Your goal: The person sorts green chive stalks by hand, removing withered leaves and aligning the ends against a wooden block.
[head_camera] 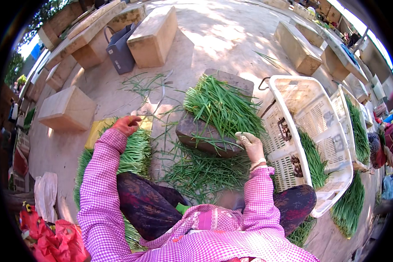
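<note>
My left hand (126,125) hovers over a stack of green chives (134,152), its fingers slightly bent and apart, with nothing visible in them. That stack lies beside my left knee, partly on a yellow sheet (98,129). Thin pale covering shows on the fingers of my right hand (252,147), which are curled at the leafy ends of a loose chive bundle (219,103). Whether they pinch a blade cannot be made out. The bundle rests on a dark block (204,132), cut ends to the left and leaves fanned to the right.
Loose chive leaves (206,173) cover the ground below the block. At my right stands a white plastic crate (334,131) holding chives, with another crate (339,101) beyond. Stone blocks (67,108) and a grey bag (119,49) stand ahead. Red plastic (59,239) lies at lower left.
</note>
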`<action>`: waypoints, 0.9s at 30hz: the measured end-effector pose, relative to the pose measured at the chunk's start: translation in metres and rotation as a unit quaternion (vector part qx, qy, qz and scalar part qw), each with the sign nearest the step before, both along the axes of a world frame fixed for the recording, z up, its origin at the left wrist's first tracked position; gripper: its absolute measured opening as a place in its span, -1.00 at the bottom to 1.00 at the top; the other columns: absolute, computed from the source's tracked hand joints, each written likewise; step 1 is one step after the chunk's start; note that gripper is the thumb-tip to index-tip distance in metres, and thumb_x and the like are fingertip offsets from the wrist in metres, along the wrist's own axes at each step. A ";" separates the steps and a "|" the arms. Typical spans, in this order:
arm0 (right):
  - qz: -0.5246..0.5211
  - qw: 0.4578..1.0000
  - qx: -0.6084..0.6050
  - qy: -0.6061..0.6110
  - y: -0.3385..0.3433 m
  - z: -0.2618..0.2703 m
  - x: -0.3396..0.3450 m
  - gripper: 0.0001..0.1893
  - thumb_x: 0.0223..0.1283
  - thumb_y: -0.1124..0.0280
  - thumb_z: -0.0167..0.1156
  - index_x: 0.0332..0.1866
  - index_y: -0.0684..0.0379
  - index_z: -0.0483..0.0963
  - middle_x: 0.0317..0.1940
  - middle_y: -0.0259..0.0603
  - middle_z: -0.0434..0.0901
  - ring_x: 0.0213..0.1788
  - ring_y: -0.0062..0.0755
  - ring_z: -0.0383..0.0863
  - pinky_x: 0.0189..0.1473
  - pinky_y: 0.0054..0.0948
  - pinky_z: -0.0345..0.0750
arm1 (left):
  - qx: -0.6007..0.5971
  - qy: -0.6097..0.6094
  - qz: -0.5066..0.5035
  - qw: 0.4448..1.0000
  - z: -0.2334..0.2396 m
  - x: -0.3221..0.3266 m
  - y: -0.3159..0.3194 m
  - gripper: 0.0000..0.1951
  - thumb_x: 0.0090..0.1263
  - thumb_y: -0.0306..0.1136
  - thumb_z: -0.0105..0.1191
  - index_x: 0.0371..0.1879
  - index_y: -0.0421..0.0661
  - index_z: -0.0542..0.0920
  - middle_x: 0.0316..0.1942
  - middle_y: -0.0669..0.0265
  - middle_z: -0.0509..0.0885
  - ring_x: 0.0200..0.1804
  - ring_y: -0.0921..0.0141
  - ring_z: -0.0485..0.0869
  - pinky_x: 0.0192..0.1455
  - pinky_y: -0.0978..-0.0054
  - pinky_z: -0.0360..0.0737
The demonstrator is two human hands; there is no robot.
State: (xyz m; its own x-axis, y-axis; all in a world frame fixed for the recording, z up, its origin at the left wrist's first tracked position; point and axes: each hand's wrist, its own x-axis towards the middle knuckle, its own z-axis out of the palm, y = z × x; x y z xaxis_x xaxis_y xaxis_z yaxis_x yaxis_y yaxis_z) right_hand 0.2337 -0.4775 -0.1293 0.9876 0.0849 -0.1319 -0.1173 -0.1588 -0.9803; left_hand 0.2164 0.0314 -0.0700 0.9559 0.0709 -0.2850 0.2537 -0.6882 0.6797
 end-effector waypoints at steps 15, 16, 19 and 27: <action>-0.019 0.857 -0.446 -0.256 0.062 0.007 0.154 -0.39 0.09 0.17 0.32 0.27 0.16 0.41 0.22 0.01 0.49 0.27 -0.07 0.44 0.28 -0.25 0.38 | -0.404 -0.102 0.373 0.829 -0.151 0.048 -0.249 -0.66 0.25 -0.55 0.20 0.01 -0.10 0.48 -0.22 0.36 0.61 -0.26 0.48 0.59 -0.20 0.53 0.58; 0.025 0.836 -0.494 -0.238 0.070 0.003 0.171 -0.21 0.05 0.08 0.35 0.37 0.21 0.27 0.34 0.09 0.34 0.33 -0.04 0.38 0.33 -0.22 0.34 | -0.414 -0.101 0.389 0.817 -0.155 0.048 -0.253 -0.63 0.25 -0.55 0.20 0.04 -0.11 0.47 -0.19 0.36 0.60 -0.24 0.47 0.59 -0.19 0.53 0.58; 0.111 0.779 -0.607 -0.113 0.101 -0.010 0.199 -0.03 0.00 0.01 0.39 0.48 0.17 0.09 0.44 0.08 0.20 0.37 -0.03 0.34 0.37 -0.20 0.31 | -0.377 -0.138 0.379 0.834 -0.174 0.051 -0.262 -0.58 0.23 -0.58 0.20 0.08 -0.10 0.46 -0.12 0.32 0.59 -0.16 0.47 0.57 -0.10 0.54 0.57; 0.157 0.839 -0.521 0.002 0.106 -0.015 0.225 0.10 -0.10 0.09 0.42 0.53 0.20 -0.08 0.30 0.10 0.40 0.24 -0.09 0.52 0.27 -0.29 0.44 | -0.533 -0.006 0.345 0.772 -0.131 0.064 -0.299 -0.33 0.30 -0.54 0.13 0.39 -0.09 0.15 0.16 0.16 0.46 0.07 0.29 0.54 0.02 0.29 0.62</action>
State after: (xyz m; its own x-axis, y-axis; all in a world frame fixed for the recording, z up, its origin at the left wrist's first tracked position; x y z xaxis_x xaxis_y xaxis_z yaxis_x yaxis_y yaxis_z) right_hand 0.4585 -0.3716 -0.1440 0.9377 0.1774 -0.2988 0.0880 -0.9531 -0.2897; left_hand 0.2806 -0.2678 -0.2010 0.7983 0.2953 -0.5249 0.2996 0.5613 0.7715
